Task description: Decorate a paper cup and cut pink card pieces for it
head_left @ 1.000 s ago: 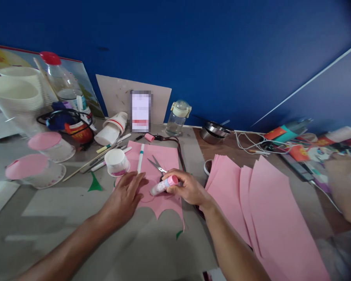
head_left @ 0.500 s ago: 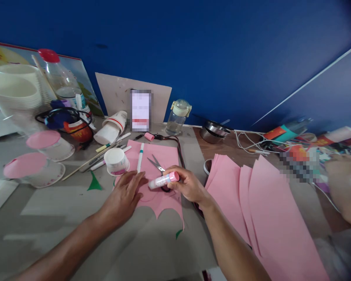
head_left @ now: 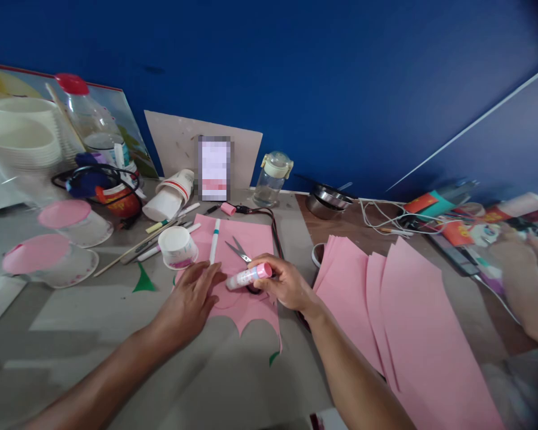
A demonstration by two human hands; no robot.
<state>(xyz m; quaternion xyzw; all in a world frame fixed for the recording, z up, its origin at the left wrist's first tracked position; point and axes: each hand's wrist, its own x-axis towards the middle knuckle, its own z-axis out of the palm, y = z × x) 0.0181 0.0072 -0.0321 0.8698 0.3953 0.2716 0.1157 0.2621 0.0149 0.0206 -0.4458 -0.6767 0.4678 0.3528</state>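
My right hand [head_left: 287, 283] is closed round a glue stick [head_left: 244, 278] with a pink end, tilted low over a pink paper sheet [head_left: 256, 233]. My left hand [head_left: 192, 298] rests flat on the left side of that sheet, fingers stretched out and holding nothing; whatever may lie under the fingertips is hidden. The sheet's near edge is cut into curves. On it, beyond the glue stick, lie open scissors [head_left: 239, 249], their handles partly covered by my right hand. A white marker [head_left: 214, 241] lies just past my left fingers, beside a small white paper cup [head_left: 178, 246].
Two cups with pink tops [head_left: 40, 254] stand at left, near stacked paper cups [head_left: 22, 143]. A phone [head_left: 214, 169] leans at the back beside a glass jar [head_left: 271, 182]. Pink sheets [head_left: 424, 316] lie at right. Another person's arm [head_left: 524, 286] is at far right.
The glue stick in my right hand has shifted very slightly left. My left hand stays in place on the pink sheet. The other person's hand at far right has moved a little.
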